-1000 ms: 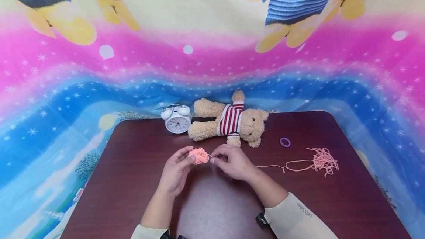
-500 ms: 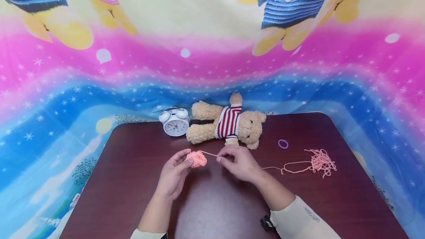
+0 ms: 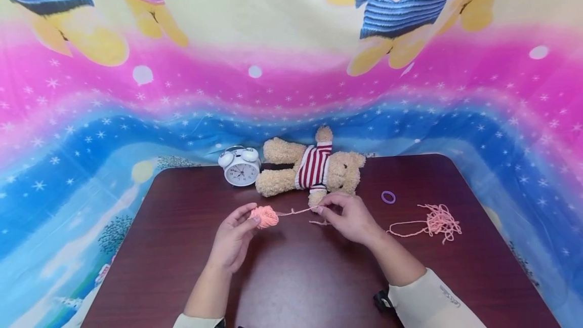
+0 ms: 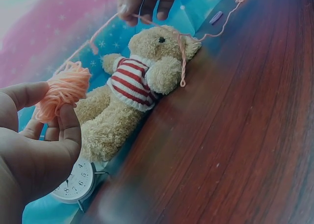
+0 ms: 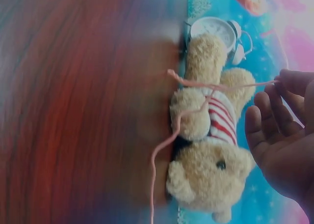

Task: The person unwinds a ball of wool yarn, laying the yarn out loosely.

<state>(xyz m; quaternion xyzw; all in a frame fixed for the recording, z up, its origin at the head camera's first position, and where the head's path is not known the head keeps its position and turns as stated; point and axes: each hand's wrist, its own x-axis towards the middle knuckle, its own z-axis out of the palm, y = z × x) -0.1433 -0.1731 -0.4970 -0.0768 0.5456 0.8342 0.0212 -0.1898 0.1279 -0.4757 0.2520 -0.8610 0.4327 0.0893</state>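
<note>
A small peach ball of yarn [image 3: 264, 216] is held between the thumb and fingers of my left hand [image 3: 234, 239]. From it a strand of yarn [image 3: 298, 211] runs taut to my right hand [image 3: 350, 216], whose thumb and forefinger pinch it. Past that pinch, a twisted loop of the strand [image 4: 183, 67] hangs down in the left wrist view. Farther along, the strand leads to a loose tangle of yarn [image 3: 441, 223] on the right of the table. Part of the strand is hidden behind my right hand and forearm in the head view.
A teddy bear [image 3: 314, 168] in a red-and-white striped top lies on its side along the table's back edge. Left of it stands a white alarm clock [image 3: 241, 168]. A purple ring [image 3: 388, 197] lies on the dark wooden table [image 3: 291, 277], with a printed cloth [image 3: 291, 85] behind.
My right hand has moved right, away from the ball, drawing out a longer stretch of strand. My left hand has shifted slightly left with the ball.
</note>
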